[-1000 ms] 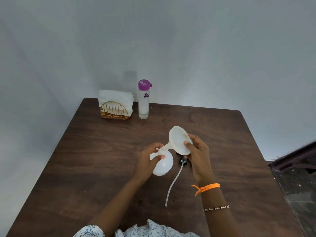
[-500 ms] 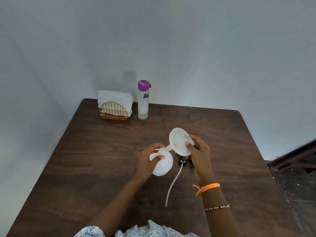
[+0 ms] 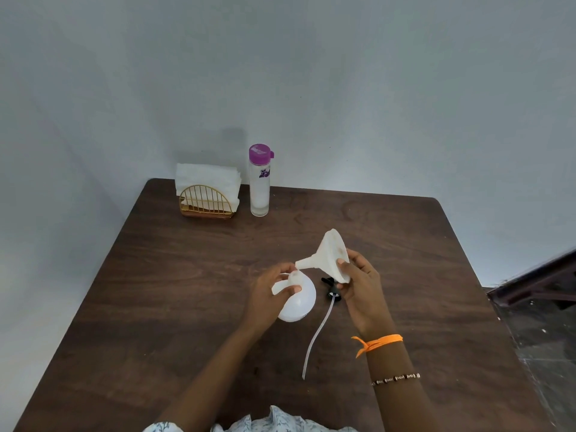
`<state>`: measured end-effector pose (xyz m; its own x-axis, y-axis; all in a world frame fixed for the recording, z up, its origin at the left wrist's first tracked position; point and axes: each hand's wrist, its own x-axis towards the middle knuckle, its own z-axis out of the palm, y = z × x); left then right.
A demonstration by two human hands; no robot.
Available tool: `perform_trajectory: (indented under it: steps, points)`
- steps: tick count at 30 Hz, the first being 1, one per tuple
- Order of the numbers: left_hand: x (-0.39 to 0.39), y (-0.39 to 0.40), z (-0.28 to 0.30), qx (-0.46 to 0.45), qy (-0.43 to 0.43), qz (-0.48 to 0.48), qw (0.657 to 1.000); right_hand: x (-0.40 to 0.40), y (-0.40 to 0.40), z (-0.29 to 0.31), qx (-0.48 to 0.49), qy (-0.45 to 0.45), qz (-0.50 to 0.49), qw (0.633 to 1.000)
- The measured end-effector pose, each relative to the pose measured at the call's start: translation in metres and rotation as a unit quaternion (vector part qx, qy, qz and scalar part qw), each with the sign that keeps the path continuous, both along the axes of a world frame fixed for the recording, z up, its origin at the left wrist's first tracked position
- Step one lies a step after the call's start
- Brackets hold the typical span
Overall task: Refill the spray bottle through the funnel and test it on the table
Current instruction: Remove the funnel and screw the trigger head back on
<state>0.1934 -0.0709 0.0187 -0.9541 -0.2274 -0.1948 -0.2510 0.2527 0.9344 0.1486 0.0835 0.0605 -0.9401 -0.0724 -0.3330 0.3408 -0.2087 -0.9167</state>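
Head view: one spray bottle [image 3: 297,302] — white, round-bodied, uncapped — gripped at the neck by the left hand [image 3: 270,296] above the worktop [image 3: 193,285]. One white funnel [image 3: 331,256], tilted, pinched by the right hand [image 3: 358,283], spout at the bottle's mouth. One sprayer head [image 3: 331,288] with tube lies beside. One purple-capped bottle [image 3: 259,180] — label unreadable.

Both forearms reach forward side by side. The left hand [image 3: 268,291] curls its fingers in a grip; the right hand [image 3: 358,288], wrist upright, pinches with thumb and fingers.
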Motion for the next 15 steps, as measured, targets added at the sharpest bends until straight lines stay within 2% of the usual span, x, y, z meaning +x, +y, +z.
perform_trajectory:
  steps: [4, 8, 11, 15]
  points:
    - [-0.001, -0.010, 0.001, 0.031, -0.005, -0.034, 0.999, -0.013, -0.005, -0.001, -0.011, -0.014, -0.010, 1.000]
    - [-0.009, -0.019, 0.003, 0.097, -0.018, 0.012, 0.995, -0.038, -0.015, -0.009, 0.029, -0.008, -0.024, 0.999]
    - [-0.026, -0.025, 0.001, 0.083, -0.035, 0.037, 0.995, -0.067, -0.027, -0.018, 0.102, 0.017, -0.018, 0.995]
    - [-0.055, -0.032, -0.009, 0.044, -0.054, 0.044, 0.997, -0.107, -0.044, -0.034, 0.137, 0.035, 0.005, 0.990]
